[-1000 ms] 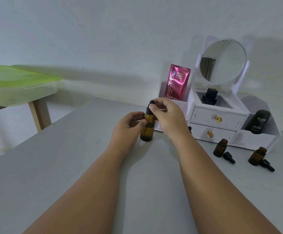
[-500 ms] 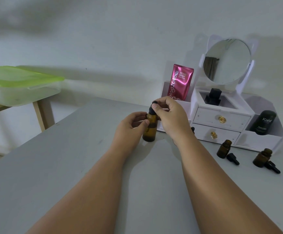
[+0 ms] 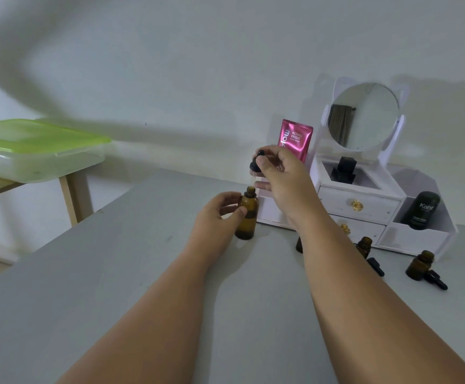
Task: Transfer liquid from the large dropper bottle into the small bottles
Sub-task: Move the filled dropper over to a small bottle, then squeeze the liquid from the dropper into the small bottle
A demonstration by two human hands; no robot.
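Observation:
The large amber dropper bottle [image 3: 248, 214] stands upright on the grey table [image 3: 115, 273], its neck uncapped. My left hand [image 3: 217, 214] grips its side. My right hand [image 3: 278, 176] holds the black dropper cap [image 3: 256, 162] lifted above the bottle's neck; the thin glass pipette hangs down toward the opening. To the right stand small amber bottles without caps: one [image 3: 364, 246] and another [image 3: 420, 266], each with a black dropper cap lying beside it [image 3: 375, 266] [image 3: 435, 279]. A third small bottle [image 3: 298, 245] is mostly hidden behind my right forearm.
A white vanity organiser [image 3: 364, 206] with drawers and a round mirror [image 3: 363, 116] stands at the back right, holding a pink sachet [image 3: 295, 138], a black item [image 3: 343, 169] and a black Kahf bottle [image 3: 421, 210]. A green-lidded plastic box [image 3: 31, 151] rests on a wooden stand at left.
My right hand has lifted the dropper cap off the large bottle, pulling the pipette up out of the neck. My left hand still holds the bottle on the table.

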